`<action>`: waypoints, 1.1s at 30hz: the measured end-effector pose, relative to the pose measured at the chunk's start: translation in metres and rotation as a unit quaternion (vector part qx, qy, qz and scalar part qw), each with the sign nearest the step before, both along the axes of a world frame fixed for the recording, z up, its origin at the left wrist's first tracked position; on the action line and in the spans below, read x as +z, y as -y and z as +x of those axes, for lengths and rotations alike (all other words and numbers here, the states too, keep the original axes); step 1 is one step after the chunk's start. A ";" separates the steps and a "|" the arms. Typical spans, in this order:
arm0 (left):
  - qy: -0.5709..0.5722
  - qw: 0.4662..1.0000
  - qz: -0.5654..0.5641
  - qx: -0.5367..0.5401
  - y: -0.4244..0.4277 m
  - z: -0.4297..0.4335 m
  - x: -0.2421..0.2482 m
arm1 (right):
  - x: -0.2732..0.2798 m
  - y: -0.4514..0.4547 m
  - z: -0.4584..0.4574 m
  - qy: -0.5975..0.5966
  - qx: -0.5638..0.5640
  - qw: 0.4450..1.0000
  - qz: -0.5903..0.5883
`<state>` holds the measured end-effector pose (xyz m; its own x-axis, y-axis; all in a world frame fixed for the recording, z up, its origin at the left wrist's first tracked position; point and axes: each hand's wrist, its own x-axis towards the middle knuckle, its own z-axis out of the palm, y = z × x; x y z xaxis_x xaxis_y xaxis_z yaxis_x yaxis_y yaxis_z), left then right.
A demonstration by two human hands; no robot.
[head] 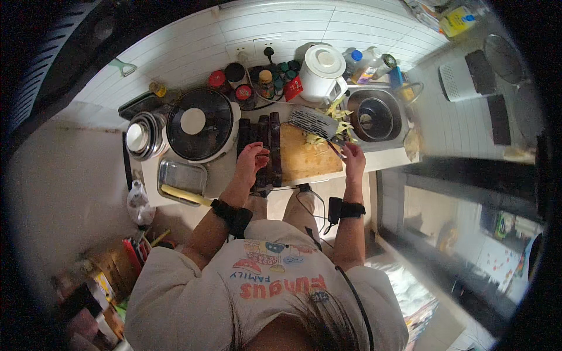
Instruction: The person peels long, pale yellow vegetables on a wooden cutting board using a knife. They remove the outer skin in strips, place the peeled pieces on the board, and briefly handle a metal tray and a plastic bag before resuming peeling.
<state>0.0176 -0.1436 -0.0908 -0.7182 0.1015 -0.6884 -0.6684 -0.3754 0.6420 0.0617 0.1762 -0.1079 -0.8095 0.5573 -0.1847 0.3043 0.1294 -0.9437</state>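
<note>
My left hand [253, 160] is raised over dark purple sticks [274, 145], which look like sugarcane; its fingers are loosely curled and hold nothing visible. The sticks lie side by side left of a wooden cutting board [311, 160]. A cleaver with a patterned blade [313, 122] lies across the board's back, over pale yellow-green peelings [343, 120]. My right hand [354, 159] is at the board's right edge, its fingertips at the cleaver's handle end; whether they grip it is unclear. A thin dark tool [335, 150] lies beside them. A long peeled yellow piece [186, 195] rests on a glass container [182, 173].
A lidded electric pan [200, 125] and stacked metal bowls [145, 136] stand at the left. Jars [246, 94] and a white electric kettle [324, 72] line the back. A sink [397, 127] holding a metal bowl [375, 118] is at the right. Cables hang before the counter.
</note>
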 end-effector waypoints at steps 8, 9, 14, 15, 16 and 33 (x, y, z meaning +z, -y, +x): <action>-0.005 0.990 -0.140 0.023 -0.051 0.024 -0.052 | -0.056 -0.067 -0.035 0.001 0.310 0.865 0.395; -0.010 0.989 -0.146 0.030 -0.055 0.026 -0.058 | -0.061 -0.069 -0.038 -0.002 0.328 0.855 0.402; -0.023 0.975 -0.219 0.030 -0.073 0.030 -0.089 | -0.084 -0.082 -0.044 0.045 0.366 0.835 0.408; -0.029 0.971 -0.234 0.028 -0.074 0.028 -0.095 | -0.089 -0.084 -0.045 0.052 0.378 0.830 0.408; -0.030 0.966 -0.254 0.024 -0.076 0.025 -0.101 | -0.094 -0.085 -0.046 0.061 0.388 0.821 0.415; -0.092 0.815 -0.557 -0.127 -0.084 -0.027 -0.107 | -0.028 -0.093 -0.043 0.052 0.366 0.869 0.330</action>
